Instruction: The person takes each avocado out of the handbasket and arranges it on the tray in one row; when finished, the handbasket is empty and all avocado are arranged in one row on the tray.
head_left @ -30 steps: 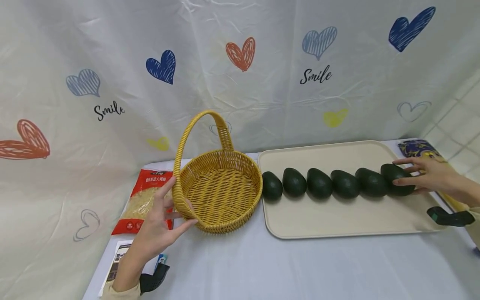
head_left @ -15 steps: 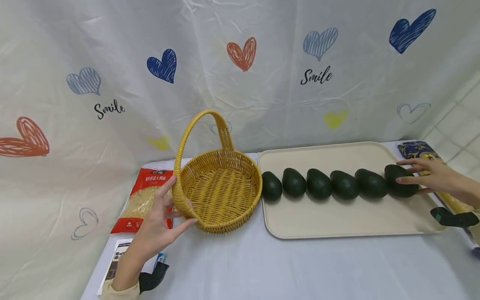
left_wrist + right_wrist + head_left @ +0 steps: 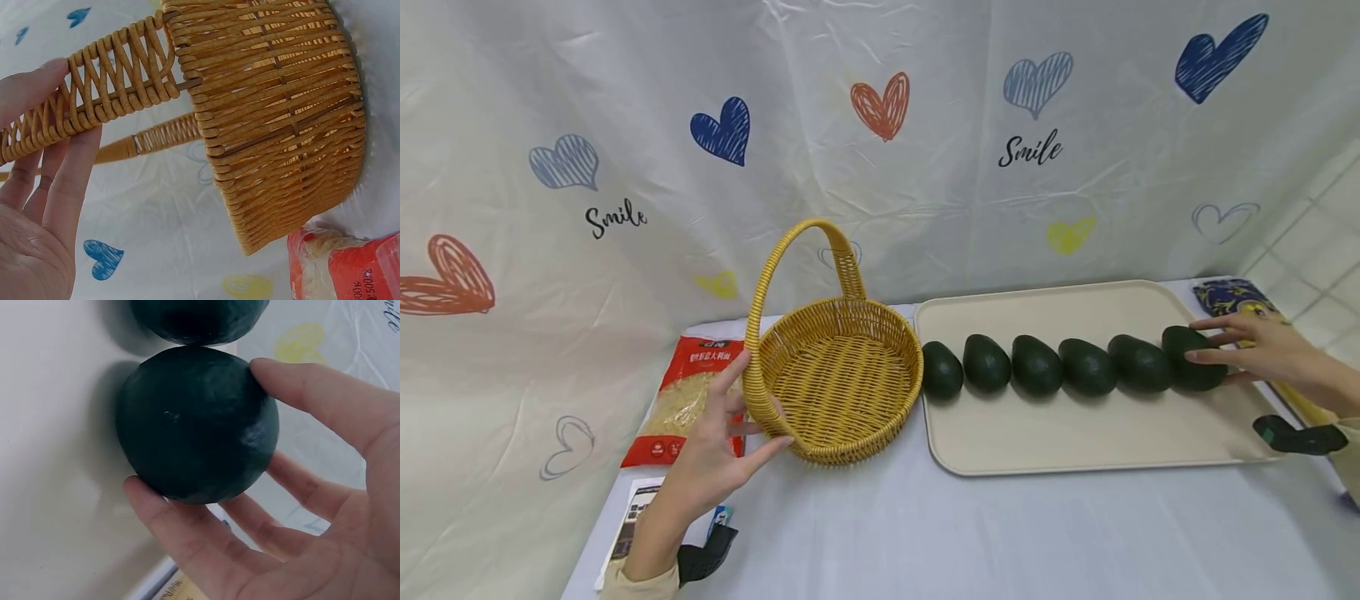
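A yellow woven basket [image 3: 842,392] with a tall arched handle stands left of centre. My left hand [image 3: 718,450] holds the near end of its handle [image 3: 119,75], thumb on one side and fingers on the other in the left wrist view. Several dark green avocados [image 3: 1036,367] lie in a row along a beige tray [image 3: 1075,442]. At the row's right end my right hand [image 3: 1262,346] grips the last avocado [image 3: 200,425], fingers and thumb spread round it. That avocado touches its neighbour [image 3: 200,319] in the right wrist view.
A red pasta bag [image 3: 688,400] lies left of the basket, partly behind my left hand. Below it is a printed card [image 3: 632,521]. A blue and yellow package [image 3: 1232,296] sits beyond the tray's right edge. A heart-patterned curtain [image 3: 880,167] hangs behind the table.
My right hand and the end avocado shifted slightly right half a second ago, and now are back left against the row. The left hand and basket stay in place.
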A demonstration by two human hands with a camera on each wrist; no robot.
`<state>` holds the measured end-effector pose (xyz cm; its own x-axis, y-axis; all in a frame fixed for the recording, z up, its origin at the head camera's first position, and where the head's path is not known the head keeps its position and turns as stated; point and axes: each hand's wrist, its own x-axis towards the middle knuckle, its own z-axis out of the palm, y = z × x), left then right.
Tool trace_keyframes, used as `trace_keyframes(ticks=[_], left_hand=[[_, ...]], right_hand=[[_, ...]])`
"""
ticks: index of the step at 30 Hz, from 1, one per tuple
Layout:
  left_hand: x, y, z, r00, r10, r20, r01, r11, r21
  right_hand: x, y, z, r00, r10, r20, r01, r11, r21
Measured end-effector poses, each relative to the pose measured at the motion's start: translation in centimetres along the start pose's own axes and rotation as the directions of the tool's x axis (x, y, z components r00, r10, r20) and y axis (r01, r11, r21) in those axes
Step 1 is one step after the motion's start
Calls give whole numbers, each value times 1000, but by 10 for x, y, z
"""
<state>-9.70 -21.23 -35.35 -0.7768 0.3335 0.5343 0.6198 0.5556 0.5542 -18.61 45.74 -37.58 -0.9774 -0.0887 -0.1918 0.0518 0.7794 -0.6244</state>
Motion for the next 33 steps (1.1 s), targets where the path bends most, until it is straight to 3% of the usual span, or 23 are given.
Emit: trace_keyframes(ticks=[13,21,27,31,33], left_hand=[[0,2,0,1000,9,1,-9,1000,-13],[1,4,-1,1000,13,3,-13,1000,-8],[1,4,-1,1000,10,8,-10,1000,-6],[1,3,-1,1000,5,9,-5,1000,-5],[0,3,-1,1000,4,8,-4,1000,-4]], right_hand=[[-1,3,0,1000,-21,-13,21,1000,-2],[-2,-3,-7,993,-60,-100,54,997,-61],[-11,-39,-6,977,-106,-186,82,988,-133],[-19,-79,1,948,-224,-225,191,969,-158],[-23,-99,7,922,-300,-246,265,950,-165]])
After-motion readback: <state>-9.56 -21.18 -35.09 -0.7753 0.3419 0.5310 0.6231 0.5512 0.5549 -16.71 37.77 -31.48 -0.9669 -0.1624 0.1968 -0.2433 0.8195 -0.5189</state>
